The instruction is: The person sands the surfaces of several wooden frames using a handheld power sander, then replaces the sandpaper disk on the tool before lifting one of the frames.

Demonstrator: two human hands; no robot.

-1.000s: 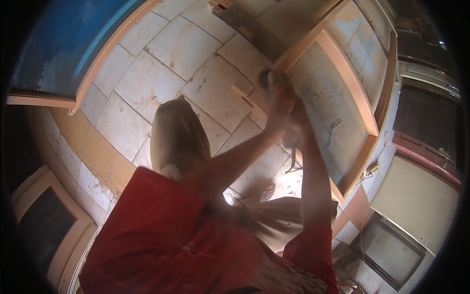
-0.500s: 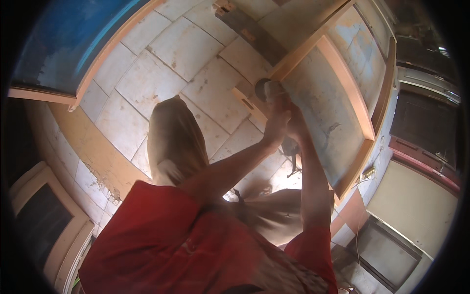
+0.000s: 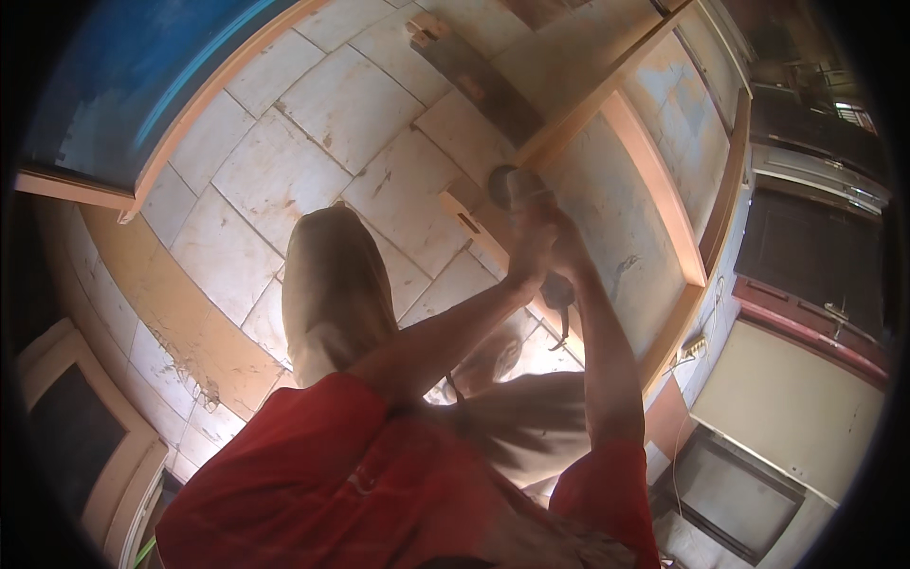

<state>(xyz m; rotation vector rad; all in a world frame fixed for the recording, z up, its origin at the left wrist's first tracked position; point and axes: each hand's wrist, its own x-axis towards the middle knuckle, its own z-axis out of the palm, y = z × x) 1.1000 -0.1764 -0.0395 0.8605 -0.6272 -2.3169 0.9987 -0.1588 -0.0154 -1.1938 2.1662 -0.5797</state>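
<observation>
Both my hands are closed round an angle grinder, my left hand and my right hand side by side on its body. The grinder's round dark disc is by the edge of a wooden frame, at its near left corner. Whether the disc touches the wood I cannot tell. Below my hands the dark rear end of the grinder shows, and its cord hangs down. My fingers are partly hidden by the hands themselves.
The panelled frame has a crossbar and stands to my right. A dark board lies on the tiled floor. At the far left is a blue panel with a wooden edge. Cabinet-like pieces line the right.
The view has shifted slightly, so the frame and floor sit a little further left. My hands keep their hold on the grinder, which stays at the frame's edge.
</observation>
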